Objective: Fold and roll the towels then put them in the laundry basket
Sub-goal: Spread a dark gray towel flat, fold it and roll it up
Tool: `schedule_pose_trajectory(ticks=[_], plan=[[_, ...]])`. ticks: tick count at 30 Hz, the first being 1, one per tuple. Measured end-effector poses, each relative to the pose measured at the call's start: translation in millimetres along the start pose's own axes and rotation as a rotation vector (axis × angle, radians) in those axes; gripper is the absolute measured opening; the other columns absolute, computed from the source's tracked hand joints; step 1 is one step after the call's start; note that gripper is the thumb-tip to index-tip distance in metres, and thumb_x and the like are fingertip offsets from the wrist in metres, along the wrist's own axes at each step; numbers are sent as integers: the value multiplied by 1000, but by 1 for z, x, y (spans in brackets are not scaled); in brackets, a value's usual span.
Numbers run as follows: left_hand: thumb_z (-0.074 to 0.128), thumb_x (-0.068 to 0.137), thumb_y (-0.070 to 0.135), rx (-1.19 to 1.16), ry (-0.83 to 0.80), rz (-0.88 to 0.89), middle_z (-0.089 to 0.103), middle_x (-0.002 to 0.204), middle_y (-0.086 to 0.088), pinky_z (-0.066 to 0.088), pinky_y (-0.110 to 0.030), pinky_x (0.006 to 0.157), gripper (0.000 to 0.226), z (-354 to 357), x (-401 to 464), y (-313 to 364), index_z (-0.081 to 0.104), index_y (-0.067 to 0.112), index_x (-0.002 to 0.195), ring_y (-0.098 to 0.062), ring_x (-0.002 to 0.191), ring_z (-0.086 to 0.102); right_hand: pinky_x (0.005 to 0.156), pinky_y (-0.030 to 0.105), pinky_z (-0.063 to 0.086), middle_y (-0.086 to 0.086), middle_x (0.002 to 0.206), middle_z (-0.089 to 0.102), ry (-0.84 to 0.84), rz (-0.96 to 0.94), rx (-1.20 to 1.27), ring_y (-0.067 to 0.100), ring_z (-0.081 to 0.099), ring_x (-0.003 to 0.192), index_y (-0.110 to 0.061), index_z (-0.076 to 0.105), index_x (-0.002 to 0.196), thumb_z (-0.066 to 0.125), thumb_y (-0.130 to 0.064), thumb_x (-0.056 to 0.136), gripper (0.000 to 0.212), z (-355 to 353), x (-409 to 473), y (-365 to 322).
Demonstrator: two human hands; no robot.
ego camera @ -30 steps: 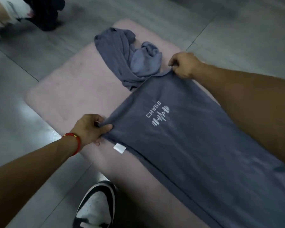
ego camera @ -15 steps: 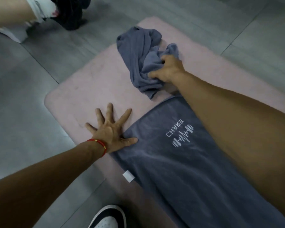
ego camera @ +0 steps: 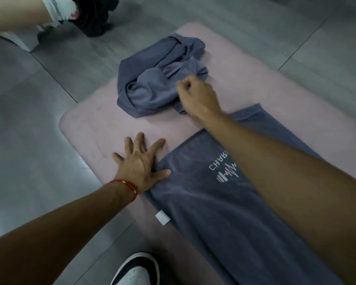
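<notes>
A grey-blue towel with a white logo (ego camera: pixel 203 206) lies flat on a pink mat (ego camera: pixel 86 124). My left hand (ego camera: pixel 141 163) presses flat at its near-left corner, fingers spread on the mat and thumb on the towel. Beyond it a second grey-blue towel (ego camera: pixel 150 87) sits crumpled on the mat. My right hand (ego camera: pixel 195 95) reaches over the flat towel to the crumpled one's right edge, its fingers curled into the fabric. My right forearm hides part of the logo. No laundry basket is in view.
Grey tiled floor (ego camera: pixel 29 120) surrounds the mat. My black-and-white shoe (ego camera: pixel 138 270) is at the bottom edge. At the top left are another person's leg (ego camera: pixel 19 15), a dark bundle (ego camera: pixel 95 15) and a white object (ego camera: pixel 19 40).
Both hands let go of the flat towel's corners. My left hand flattened on its corner; my right hand reached to the crumpled towel, took hold and shifted it leftwards on the mat.
</notes>
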State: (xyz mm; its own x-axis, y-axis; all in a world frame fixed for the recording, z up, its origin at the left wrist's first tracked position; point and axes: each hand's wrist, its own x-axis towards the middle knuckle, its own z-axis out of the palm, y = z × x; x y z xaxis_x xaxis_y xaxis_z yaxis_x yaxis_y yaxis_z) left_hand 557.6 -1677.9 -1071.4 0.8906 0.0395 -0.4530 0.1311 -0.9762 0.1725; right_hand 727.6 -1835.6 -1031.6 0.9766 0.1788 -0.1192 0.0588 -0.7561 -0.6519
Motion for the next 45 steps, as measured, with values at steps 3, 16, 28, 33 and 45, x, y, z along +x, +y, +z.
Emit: schedule_pose_trajectory(ticks=[3,16,28,33,45], plan=[[39,87,68,43,220,89,43,134,-8,47,-51,92,64,13,-32,4,44,31,139,-30,119,45,95,44,46,16,127,60,-60,-13,-471,39,54,119,-19,65,118,56,-18,90,29,-51,-4,70],[76,85,32,-451,97,-271,67,63,-8,54,-32,62,25,-6,-24,-11,60,18,72,-29,60,64,86,43,47,21,119,63,257,-28,-591,43,60,107,-15,74,114,55,-25,97,26,-126,5,97],[67,88,21,-237,156,-276,67,96,-20,56,-48,82,25,1,-28,-16,61,7,108,-41,86,64,123,36,22,17,163,28,-483,-219,-558,32,28,150,-10,37,154,53,-10,99,58,-108,-19,116],[75,73,18,111,355,274,53,121,-18,48,-56,75,52,1,-45,47,55,15,121,-43,102,51,116,15,8,10,163,30,-520,-93,-526,23,27,151,-14,38,155,52,-12,101,55,-174,-140,193],[57,94,37,521,-101,1019,10,167,-2,24,-53,119,72,28,-49,339,23,33,157,-27,153,14,103,30,37,12,139,58,-176,938,-476,32,55,126,-16,58,138,55,-21,101,37,-328,-527,332]])
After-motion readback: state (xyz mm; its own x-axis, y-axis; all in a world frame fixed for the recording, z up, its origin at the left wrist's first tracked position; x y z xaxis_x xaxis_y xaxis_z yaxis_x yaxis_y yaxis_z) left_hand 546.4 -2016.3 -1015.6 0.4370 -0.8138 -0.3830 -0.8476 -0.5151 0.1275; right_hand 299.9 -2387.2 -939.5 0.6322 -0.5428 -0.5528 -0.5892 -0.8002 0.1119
